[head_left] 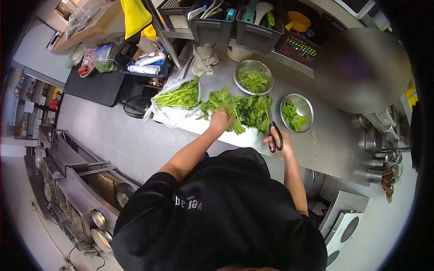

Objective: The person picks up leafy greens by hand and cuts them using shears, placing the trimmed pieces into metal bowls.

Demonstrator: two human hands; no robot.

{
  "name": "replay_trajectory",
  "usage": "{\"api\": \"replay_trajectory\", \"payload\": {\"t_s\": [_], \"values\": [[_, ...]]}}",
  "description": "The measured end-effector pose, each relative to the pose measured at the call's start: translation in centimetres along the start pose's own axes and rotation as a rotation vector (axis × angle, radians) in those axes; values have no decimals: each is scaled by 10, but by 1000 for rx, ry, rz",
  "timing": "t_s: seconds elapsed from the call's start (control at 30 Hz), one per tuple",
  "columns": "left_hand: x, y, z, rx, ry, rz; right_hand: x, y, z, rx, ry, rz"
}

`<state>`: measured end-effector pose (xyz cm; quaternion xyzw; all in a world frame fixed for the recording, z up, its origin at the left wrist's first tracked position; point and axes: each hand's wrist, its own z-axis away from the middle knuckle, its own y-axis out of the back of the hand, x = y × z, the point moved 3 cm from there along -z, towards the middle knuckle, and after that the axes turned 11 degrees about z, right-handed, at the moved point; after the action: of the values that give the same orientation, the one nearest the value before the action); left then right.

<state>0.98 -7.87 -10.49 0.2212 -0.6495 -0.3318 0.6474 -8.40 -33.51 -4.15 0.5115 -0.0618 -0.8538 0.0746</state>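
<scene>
My left hand (220,121) is closed around the stems of a bunch of leafy greens (226,100) on the steel counter. In my right hand (285,143) is a pair of black-handled scissors (275,139), the blades pointing away from me beside a darker pile of leaves (256,111). A white plastic bag (169,119) at the left holds more long-stemmed greens (179,97). Beyond the pile stands a steel bowl (271,84) with cut leaves in it. A second steel bowl (307,105), to the right, also contains leaves.
A beige cloth (204,60) lies at the counter's back left. Grey utensil bins (211,34) line the shelf above. A yellow rubber band (314,136) is on the counter at right. A black fan (137,105) stands left. A blurred round patch covers the upper right.
</scene>
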Motion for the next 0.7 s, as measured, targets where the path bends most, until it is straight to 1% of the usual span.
{"api": "replay_trajectory", "payload": {"t_s": [0.07,0.13,0.17,0.2,0.27,0.3,0.33,0.4,0.43,0.47,0.53,0.57,0.6,0.67,0.7], "values": [[-7,-7,-10,12,17,-16,-5,-3,3,-50,15,1],[-19,-10,-16,-36,96,-18,-3,-3,3,-72,16,12],[-24,-10,-17,32,93,9,-3,-4,4,-91,25,62],[-25,-8,-17,30,86,5,-2,-5,6,-108,34,111],[-34,-1,-16,94,217,256,0,-3,9,-85,37,122],[-28,12,-11,169,219,289,1,-1,12,-93,32,136],[-33,14,-11,164,211,288,1,0,15,-102,26,152],[-45,24,-11,273,197,455,-1,2,17,-99,14,166],[-47,30,-11,307,69,501,-2,2,18,-87,15,144],[-51,32,-11,312,66,501,-3,3,18,-76,17,122],[-42,49,-5,311,171,800,-5,2,15,-92,13,121],[-47,51,-6,272,186,832,-6,0,13,-107,2,118],[-43,57,-5,278,185,831,-9,-1,12,-111,6,119],[-29,66,1,186,287,1119,-19,-8,12,-144,55,139],[-26,71,3,190,285,1118,-22,-10,11,-146,59,139]]}}
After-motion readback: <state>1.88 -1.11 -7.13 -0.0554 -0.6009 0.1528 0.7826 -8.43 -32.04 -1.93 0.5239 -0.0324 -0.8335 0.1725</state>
